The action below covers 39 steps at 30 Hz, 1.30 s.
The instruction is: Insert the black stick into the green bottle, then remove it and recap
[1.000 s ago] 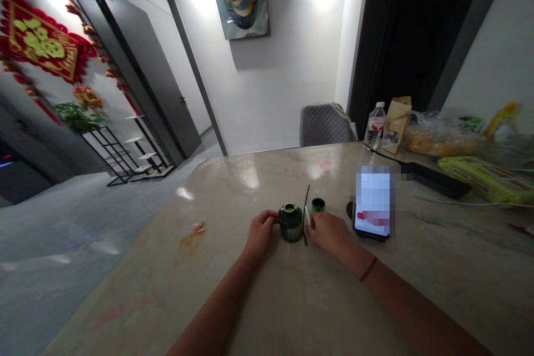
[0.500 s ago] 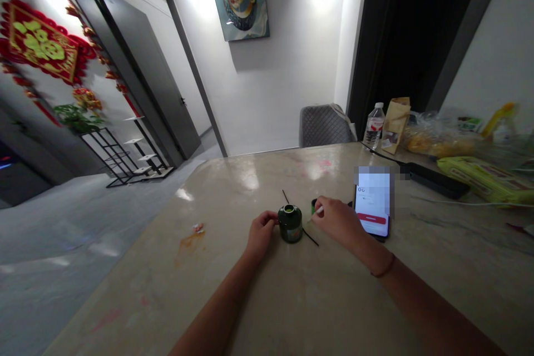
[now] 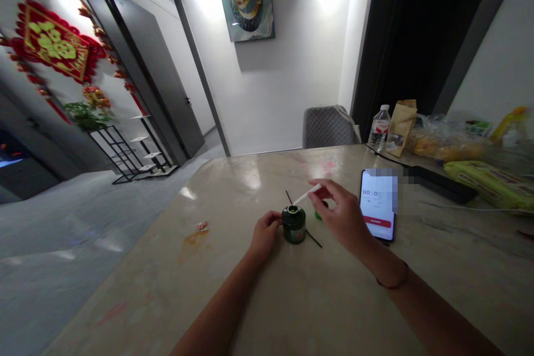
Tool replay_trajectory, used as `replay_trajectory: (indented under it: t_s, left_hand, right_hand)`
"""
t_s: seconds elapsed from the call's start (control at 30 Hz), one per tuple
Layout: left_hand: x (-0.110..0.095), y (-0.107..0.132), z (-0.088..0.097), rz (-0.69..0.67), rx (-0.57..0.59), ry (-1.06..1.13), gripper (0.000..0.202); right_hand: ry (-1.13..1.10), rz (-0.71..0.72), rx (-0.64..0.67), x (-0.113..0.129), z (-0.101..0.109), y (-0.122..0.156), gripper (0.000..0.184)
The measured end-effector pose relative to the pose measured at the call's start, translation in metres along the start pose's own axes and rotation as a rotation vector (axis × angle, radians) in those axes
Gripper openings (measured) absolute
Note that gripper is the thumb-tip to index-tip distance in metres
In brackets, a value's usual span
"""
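A slim, straight white stick [image 3: 302,197] is pinched in the fingertips of the right hand [image 3: 345,217] near the center of the frame, its lower end angled toward the open, pale-rimmed mouth of a glossy dark-green, round-shouldered bottle [image 3: 294,230], apparently of glass. Whether the rim is touched or the opening entered cannot be told. The bottle is stood upright on a pale, marbled worktop [image 3: 275,317], its left side touched by the fingers of the left hand [image 3: 264,235]; whether it is gripped or merely steadied cannot be made out.

A miss at the narrow mouth is judged the likeliest mishap: because the stick is held near its upper end and at a slant, its lower tip could be caught on the rim. If pressed sideways, the bottle could be tipped, since support is seen on 1 side only, and any contents spilled. A thin black rod [image 3: 315,238], laid slantwise and partly hidden behind the bottle, could be rolled should the base be shifted. A short green cylindrical container [image 3: 319,213], partly covered by the right hand, could be bumped by the knuckles. At center right, a lit, black-edged smartphone [image 3: 377,208] could be nudged by a careless wrist.
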State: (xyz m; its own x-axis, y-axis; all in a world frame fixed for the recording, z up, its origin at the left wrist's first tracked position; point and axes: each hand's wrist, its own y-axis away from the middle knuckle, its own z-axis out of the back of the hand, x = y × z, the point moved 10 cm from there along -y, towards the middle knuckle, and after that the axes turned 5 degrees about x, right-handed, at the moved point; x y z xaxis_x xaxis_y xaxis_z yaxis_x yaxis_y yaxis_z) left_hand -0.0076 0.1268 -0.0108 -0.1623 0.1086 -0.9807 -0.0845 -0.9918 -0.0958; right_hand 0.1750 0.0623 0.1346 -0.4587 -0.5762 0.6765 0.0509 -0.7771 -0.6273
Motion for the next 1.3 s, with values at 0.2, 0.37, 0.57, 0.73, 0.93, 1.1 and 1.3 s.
replay_trajectory:
  t_s: [0.2, 0.37, 0.57, 0.73, 0.93, 1.1, 1.3]
  left_hand:
    - [0.001, -0.001, -0.002, -0.012, 0.022, 0.024, 0.013]
    - [-0.002, -0.001, -0.003, -0.035, 0.032, 0.033, 0.014]
    - [-0.006, 0.001, -0.004, -0.052, 0.052, 0.021, 0.014]
    - [-0.005, 0.000, -0.005, -0.053, 0.058, -0.024, 0.016]
    - [-0.004, 0.000, -0.005, -0.056, 0.059, -0.040, 0.016]
    - [-0.005, 0.001, -0.005, -0.038, 0.045, -0.039, 0.015]
    - [-0.001, 0.000, -0.004, -0.016, 0.030, -0.042, 0.015]
  right_hand:
    - [0.013, 0.028, 0.038, -0.008, -0.021, -0.002, 0.025]
    - [0.091, 0.011, 0.104, -0.008, -0.028, -0.005, 0.021]
    - [0.285, 0.062, 0.265, -0.009, -0.053, -0.003, 0.024]
    - [0.351, 0.054, 0.315, -0.021, -0.067, 0.002, 0.026]
    - [0.348, 0.056, 0.368, -0.023, -0.077, 0.006, 0.028]
    - [0.340, 0.029, 0.308, -0.026, -0.058, -0.002, 0.035]
    - [0.431, -0.271, 0.427, -0.072, -0.052, 0.000, 0.033]
